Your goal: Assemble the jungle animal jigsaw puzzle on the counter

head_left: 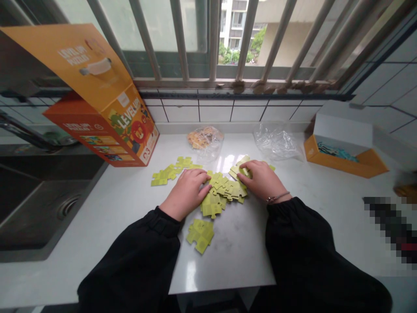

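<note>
A person in black sleeves (137,256) leans over a pale, marbled bench (243,256), forearms reaching in over a heap of yellow-green puzzle pieces (224,189) at its middle. The two hands are apart, one on each side of the heap. The left hand (189,191), fingers bent, touches the heap's left edge; from where I stand I cannot tell whether its fingers are closed on a piece. The right hand (262,180), a thin bracelet (277,198) at its wrist, has thumb and forefinger against pieces at the heap's far right; whether they are pinched tight, I cannot tell.

More of the same color lie close by: a loose trail of pieces (163,174) to the left, beyond the left hand, and a small overlapping cluster (200,234) nearer the person, separate from the heap.

Toward the tiled wall (215,111) sit a clear bag of orange pieces (200,138) and, to its right, a crumpled transparent bag (276,141). At far left, a tall orange box (130,126) marked "LEVEL UP!" stands upright with its handled lid raised, beside a dark sink (19,195). At right, a smaller open box (368,168), orange below and pale inside, holds blue pieces (339,151). Metal bars (213,43) cross the window behind, with greenery (257,43) and a building visible outside.
</note>
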